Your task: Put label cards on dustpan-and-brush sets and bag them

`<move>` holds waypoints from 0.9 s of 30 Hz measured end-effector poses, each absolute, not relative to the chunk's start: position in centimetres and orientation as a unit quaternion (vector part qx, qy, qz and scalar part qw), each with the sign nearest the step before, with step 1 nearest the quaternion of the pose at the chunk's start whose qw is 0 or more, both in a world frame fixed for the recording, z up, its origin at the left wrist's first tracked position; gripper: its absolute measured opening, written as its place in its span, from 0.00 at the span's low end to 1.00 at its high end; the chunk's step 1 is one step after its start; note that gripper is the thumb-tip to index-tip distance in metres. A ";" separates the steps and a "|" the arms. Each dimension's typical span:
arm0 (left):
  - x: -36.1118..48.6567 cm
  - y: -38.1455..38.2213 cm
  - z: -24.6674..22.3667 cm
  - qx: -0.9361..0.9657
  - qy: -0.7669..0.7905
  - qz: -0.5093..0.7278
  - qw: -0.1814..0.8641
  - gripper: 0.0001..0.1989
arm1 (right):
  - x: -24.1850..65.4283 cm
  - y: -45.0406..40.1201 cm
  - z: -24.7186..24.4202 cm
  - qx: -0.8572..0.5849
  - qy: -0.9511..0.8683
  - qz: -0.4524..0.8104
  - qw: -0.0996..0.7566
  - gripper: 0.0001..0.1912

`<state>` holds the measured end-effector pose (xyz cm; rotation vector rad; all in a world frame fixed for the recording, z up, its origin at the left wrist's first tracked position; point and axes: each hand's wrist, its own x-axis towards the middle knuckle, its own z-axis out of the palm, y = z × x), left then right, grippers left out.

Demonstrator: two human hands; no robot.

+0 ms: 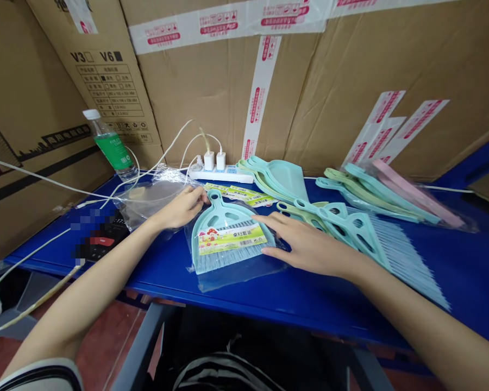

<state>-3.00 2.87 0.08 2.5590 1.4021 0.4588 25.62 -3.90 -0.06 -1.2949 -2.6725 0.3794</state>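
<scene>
A light blue dustpan (201, 228) with a matching brush lies in a clear plastic bag (224, 279) on the blue table, its handle pointing away from me. A yellow-green printed label card (232, 237) lies across the dustpan. My left hand (187, 205) is closed, fingers curled at the bag's edge beside the dustpan handle; the fingertips are partly hidden. My right hand (299, 239) has its fingers spread at the dustpan's right side, fingertips touching the bag and the card's edge. Loose light blue brushes (362, 239) lie just beyond my right forearm.
Stacked dustpans (285, 176) and pink, green and blue dustpans (391, 195) lie at the back. More label cards (244, 194) sit before a white power strip (224, 174) with cables. A water bottle (114, 149), a phone (101, 239) and crumpled plastic (146, 198) are leftward. Cardboard boxes (212, 81) stand behind.
</scene>
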 end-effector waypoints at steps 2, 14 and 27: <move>-2.9 2.8 0.0 0.865 0.466 0.154 0.105 0.08 | 25.7 -4.1 0.1 -0.433 -0.891 0.121 0.068 0.32; -2.2 2.6 -0.4 0.878 0.429 0.137 0.162 0.10 | 25.4 -4.1 -0.2 -0.429 -0.901 0.038 0.044 0.26; -2.3 2.7 -0.4 0.880 0.421 0.146 0.165 0.15 | 26.3 -3.7 0.1 -0.463 -0.875 0.131 0.043 0.36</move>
